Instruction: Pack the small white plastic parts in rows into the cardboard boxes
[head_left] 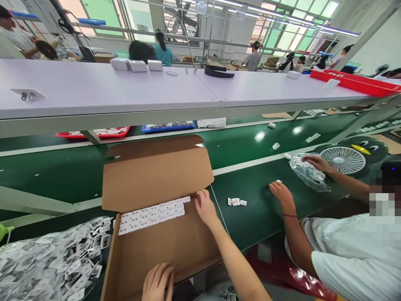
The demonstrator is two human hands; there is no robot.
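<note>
An open cardboard box [163, 242] lies before me on the green work surface, its lid [156, 175] folded back. Rows of small white boxes [150, 217] with dark print line its back left part. At the back right corner, my right hand [206, 209] is beside the last white box in the row. Its fingers are bent close together, and whatever they hold is hidden. Near the front wall of the cardboard box, my left hand [158, 282] has its fingers stretched out, and nothing shows in it.
To the left lies a big heap of small wrapped white pieces [56, 259]. Some small white boxes [236, 202] lie right of the cardboard box. A co-worker's hands [282, 194] are farther right, by a clear plastic bag [308, 171] and a fan [341, 160]. A white shelf [125, 90] crosses above.
</note>
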